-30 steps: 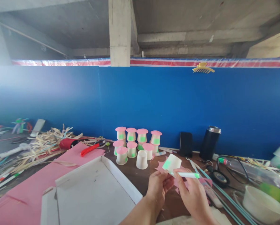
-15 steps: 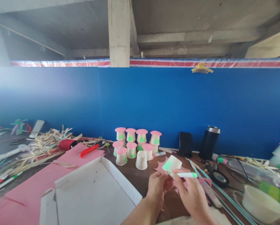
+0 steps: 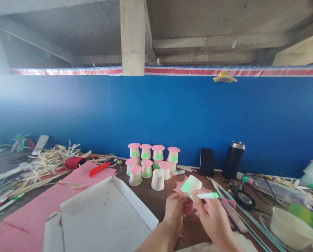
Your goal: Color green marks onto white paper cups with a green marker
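Note:
My left hand (image 3: 175, 209) is closed around the lower end of a white paper cup (image 3: 195, 182), which is tilted and bears a green patch on its side. Between the fingers of my right hand (image 3: 210, 213) lies a white marker pen (image 3: 208, 196) with a green end; its tip is hidden near the cup's lower edge. Beyond my hands a plain paper cup (image 3: 157, 180) stands upside down. Behind it are several cups (image 3: 146, 168) with green patches and pink paper discs on top, some of them stacked.
A white box lid (image 3: 101, 217) and pink paper (image 3: 33, 213) lie to the left, with red-handled cutter (image 3: 100, 169) and paper strips (image 3: 59, 157). A phone (image 3: 206, 162), a black flask (image 3: 233, 160), a roll of tape (image 3: 244, 199) and a white bowl (image 3: 292, 229) are at the right.
The view has shifted very slightly. Both hands keep hold of the cup and the marker pen, with the pen in almost the same place.

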